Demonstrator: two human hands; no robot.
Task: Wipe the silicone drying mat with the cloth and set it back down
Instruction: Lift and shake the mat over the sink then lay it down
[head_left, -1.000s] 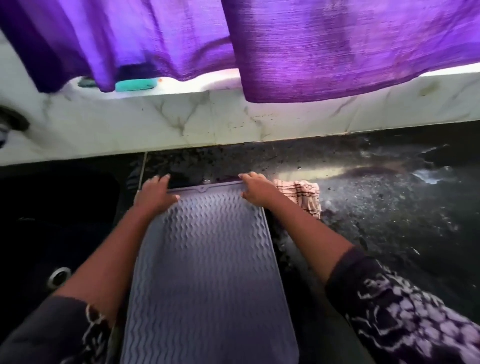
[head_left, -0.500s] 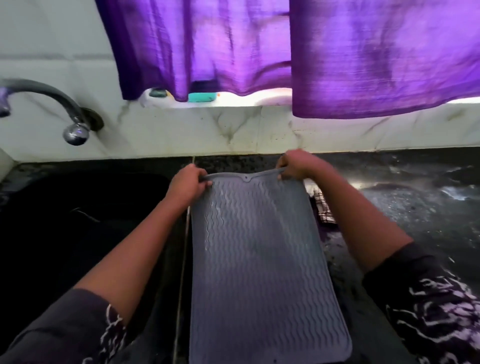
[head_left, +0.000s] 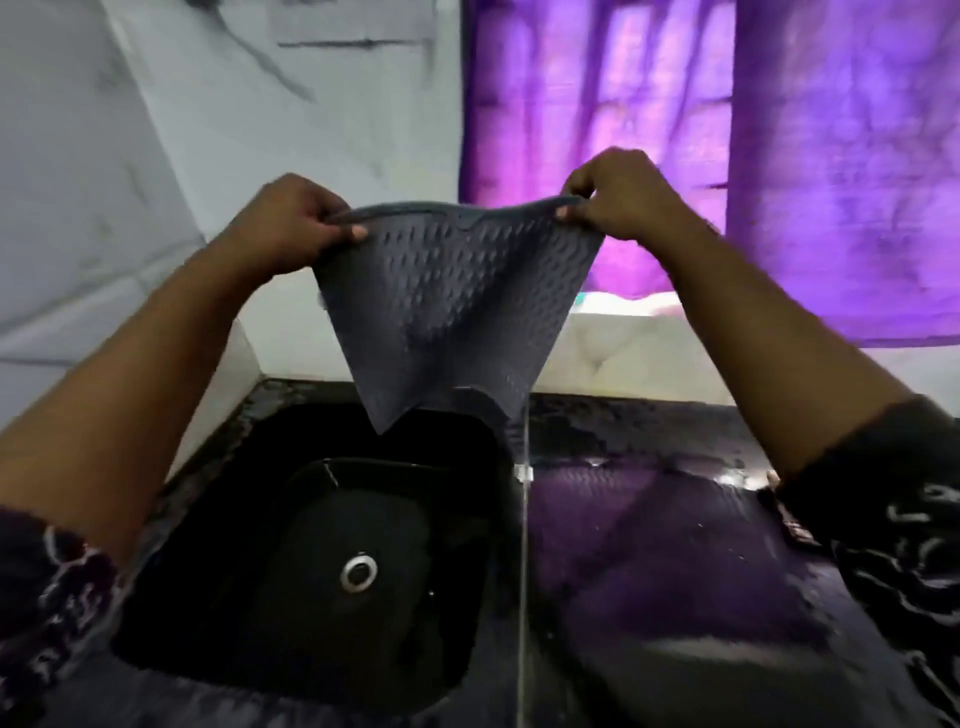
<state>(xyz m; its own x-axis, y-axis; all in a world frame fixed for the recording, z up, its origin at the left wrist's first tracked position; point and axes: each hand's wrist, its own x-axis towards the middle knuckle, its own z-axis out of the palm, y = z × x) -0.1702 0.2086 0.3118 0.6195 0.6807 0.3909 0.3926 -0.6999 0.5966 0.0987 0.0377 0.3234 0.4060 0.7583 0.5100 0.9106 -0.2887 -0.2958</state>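
The grey silicone drying mat (head_left: 452, 306) with a wavy ribbed surface hangs in the air above the back edge of the sink. My left hand (head_left: 291, 223) pinches its top left corner and my right hand (head_left: 618, 195) pinches its top right corner. The mat sags in the middle and narrows toward its lower end, which dangles over the sink. The cloth is not visible in this frame.
A black sink (head_left: 311, 561) with a round metal drain (head_left: 358, 571) lies below left. The wet dark countertop (head_left: 675, 571) stretches to the right. A purple curtain (head_left: 779, 156) hangs behind, above a white marble backsplash (head_left: 623, 358). White tiled wall stands at the left.
Both hands gripped the mat's far corners and lifted it off the countertop, raising it high and leftward over the sink. The view tilted up; the checked cloth and tap left the frame.
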